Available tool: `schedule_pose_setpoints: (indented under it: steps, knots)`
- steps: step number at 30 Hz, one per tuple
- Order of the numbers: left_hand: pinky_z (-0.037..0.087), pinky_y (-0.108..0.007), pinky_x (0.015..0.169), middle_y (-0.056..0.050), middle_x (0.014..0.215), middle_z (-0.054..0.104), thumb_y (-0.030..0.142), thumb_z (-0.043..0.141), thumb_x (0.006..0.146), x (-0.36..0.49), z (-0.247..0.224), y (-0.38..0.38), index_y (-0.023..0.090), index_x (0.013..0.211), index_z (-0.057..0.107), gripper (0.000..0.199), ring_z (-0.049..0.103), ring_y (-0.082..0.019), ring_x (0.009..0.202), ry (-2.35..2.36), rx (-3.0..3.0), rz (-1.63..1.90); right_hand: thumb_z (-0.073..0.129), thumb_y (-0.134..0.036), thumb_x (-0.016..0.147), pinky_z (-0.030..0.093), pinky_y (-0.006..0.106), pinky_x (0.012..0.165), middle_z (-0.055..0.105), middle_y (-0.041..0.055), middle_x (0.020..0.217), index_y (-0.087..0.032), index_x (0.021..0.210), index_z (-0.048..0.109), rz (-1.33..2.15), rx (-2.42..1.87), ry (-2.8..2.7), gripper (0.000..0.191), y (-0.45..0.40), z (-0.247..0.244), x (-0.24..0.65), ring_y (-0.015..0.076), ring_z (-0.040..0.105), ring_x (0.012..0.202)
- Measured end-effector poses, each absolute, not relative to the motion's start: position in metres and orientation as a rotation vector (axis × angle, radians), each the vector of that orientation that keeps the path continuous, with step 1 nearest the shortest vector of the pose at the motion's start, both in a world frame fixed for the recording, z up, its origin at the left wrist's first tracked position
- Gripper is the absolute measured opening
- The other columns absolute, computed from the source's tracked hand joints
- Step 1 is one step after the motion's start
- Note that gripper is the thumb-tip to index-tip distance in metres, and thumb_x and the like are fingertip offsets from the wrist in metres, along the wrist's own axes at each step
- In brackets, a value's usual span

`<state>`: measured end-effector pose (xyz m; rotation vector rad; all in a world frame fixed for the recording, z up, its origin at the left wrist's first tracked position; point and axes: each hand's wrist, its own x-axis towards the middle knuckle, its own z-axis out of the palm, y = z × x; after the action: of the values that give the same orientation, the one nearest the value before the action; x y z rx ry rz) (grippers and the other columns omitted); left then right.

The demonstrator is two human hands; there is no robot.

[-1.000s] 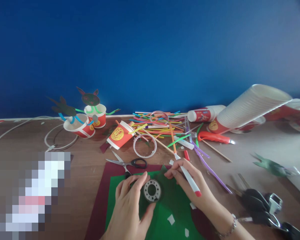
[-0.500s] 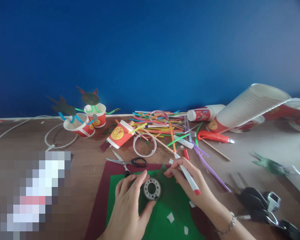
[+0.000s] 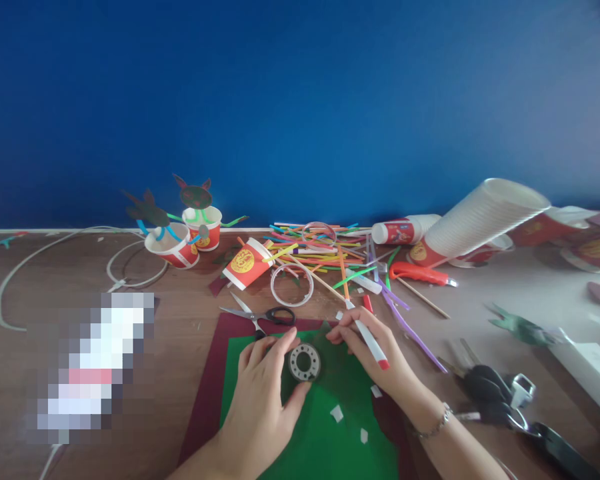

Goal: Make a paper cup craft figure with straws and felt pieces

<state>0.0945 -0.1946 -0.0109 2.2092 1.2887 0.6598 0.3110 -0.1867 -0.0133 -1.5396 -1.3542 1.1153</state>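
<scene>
My left hand [image 3: 263,393] curls around a small roll of tape [image 3: 318,363], whose pale core has a ring of holes. Thumb and fingers grip its sides over a sheet of green paper [image 3: 330,447], with dark red paper [image 3: 203,393] beneath. A white marker [image 3: 370,339] with a red end lies in my right hand [image 3: 380,327]; its fingers are closed, the thumb and forefinger together near the green sheet's top edge. Beyond that hand is a red cap [image 3: 367,304]. Black-handled scissors [image 3: 257,316] lie open above my left hand. White paper scraps [image 3: 337,413] rest on the green sheet.
Coloured sticks [image 3: 315,250] are heaped by the blue wall. Decorated paper cups [image 3: 175,248] stand back left; another cup [image 3: 247,265] lies tipped. To the right are stacked cups [image 3: 480,213], a red cutter [image 3: 420,272], pliers [image 3: 523,328] and keys [image 3: 485,383]. A pixelated item [image 3: 97,367] lies left.
The view has shifted slightly, so most of the table appears a little higher. My left hand keeps hold of the roll and my right hand keeps the marker.
</scene>
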Motion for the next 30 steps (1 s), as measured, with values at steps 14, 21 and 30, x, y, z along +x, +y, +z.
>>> schedule_pose_setpoints:
  steps: [14,21,30]
  knots:
    - [0.038,-0.044,0.091,-0.004,0.109,0.064,0.015,0.063,0.073,0.099,-0.008,-0.189,0.023,0.130,0.035,0.064,0.053,-0.026,0.103,1.274,2.082,0.754,0.047,-0.043,0.089,0.039,0.024,0.055,0.054,0.0001,0.070,-0.019,0.079,0.056,0.794,-1.461,-1.381,0.028,-0.198,0.004,0.283,0.0130,0.047,0.061]
    - [0.035,-0.047,0.095,-0.005,0.110,0.065,0.016,0.061,0.071,0.101,-0.008,-0.187,0.022,0.130,0.037,0.064,0.052,-0.027,0.108,1.251,2.060,0.769,0.051,-0.041,0.086,0.035,0.023,0.052,0.045,-0.0035,0.056,-0.020,0.061,0.044,0.630,-1.578,-1.482,0.033,-0.199,-0.004,0.269,0.0116,0.042,0.054]
    - [0.037,-0.045,0.093,-0.005,0.109,0.065,0.015,0.062,0.071,0.101,-0.007,-0.186,0.020,0.129,0.036,0.064,0.052,-0.026,0.107,1.238,2.104,0.794,0.049,-0.039,0.087,0.037,0.024,0.054,0.050,-0.0023,0.058,-0.020,0.062,0.045,0.525,-1.608,-1.635,0.031,-0.203,-0.002,0.261,0.0131,0.046,0.056]
